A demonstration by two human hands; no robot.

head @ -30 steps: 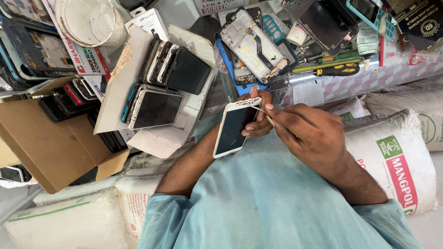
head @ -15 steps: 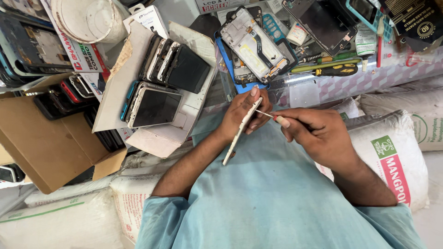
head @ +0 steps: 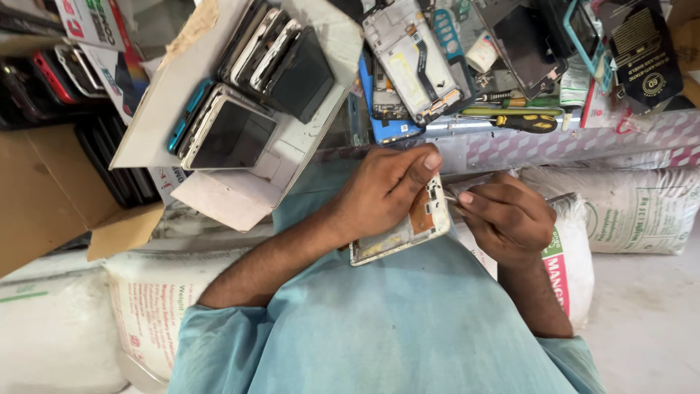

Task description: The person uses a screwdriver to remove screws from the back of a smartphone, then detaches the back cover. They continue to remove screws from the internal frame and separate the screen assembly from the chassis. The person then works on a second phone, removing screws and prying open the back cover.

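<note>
My left hand [head: 386, 190] grips a white phone frame [head: 408, 230] over my lap, its open back turned up so that orange and metal inner parts show. The thumb and forefinger press on its upper end. My right hand [head: 507, 215] sits just right of the phone, fingers pinched on a thin metal tool [head: 450, 198] whose tip touches the frame's upper right edge. Most of the tool is hidden inside the fingers.
A white cardboard box [head: 292, 157] at upper left holds several phones. A brown carton [head: 44, 190] lies at far left. The bench above carries a stripped phone frame [head: 412, 58], a yellow-black screwdriver [head: 525, 120] and packaged parts. White sacks [head: 627, 211] lie around my legs.
The phone has been turned over: screen side up a second ago, edge-on half a second ago, open back up now. Both hands have drawn closer to my body.
</note>
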